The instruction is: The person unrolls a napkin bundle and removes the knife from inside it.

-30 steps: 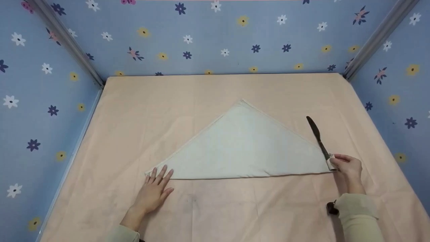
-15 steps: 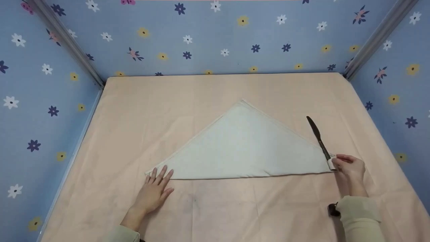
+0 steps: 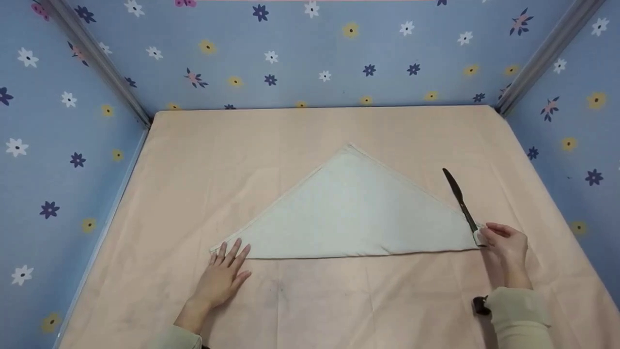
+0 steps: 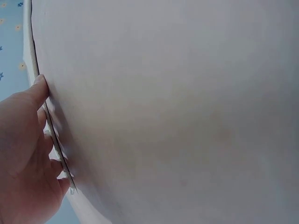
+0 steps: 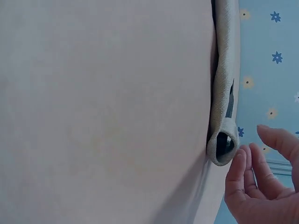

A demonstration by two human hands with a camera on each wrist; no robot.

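Observation:
A pale cloth napkin (image 3: 339, 208), folded into a triangle, lies with its point away from me. My left hand (image 3: 219, 281) rests on its left corner, fingers straight and spread; the left wrist view shows the thumb and fingertips along the folded edge. At the right corner lies a dark table knife (image 3: 457, 194), blade pointing away, the lower handle hidden in a curl of cloth (image 3: 478, 237). That curl forms a round loop (image 5: 223, 148) in the right wrist view. My right hand (image 3: 507, 245) is right beside it, fingertips at the loop's edge, thumb apart from the fingers.
The napkin lies on a peach tablecloth (image 3: 319, 300) with faint creases. Blue flower-patterned panels (image 3: 310, 53) stand along the back and both sides, with grey metal posts (image 3: 547, 53) at the back corners. A small black device (image 3: 480, 306) sits at the right wrist.
My right hand has drawn slightly right and toward me, away from the cloth curl round the knife handle. The left hand, napkin and knife blade stay in place.

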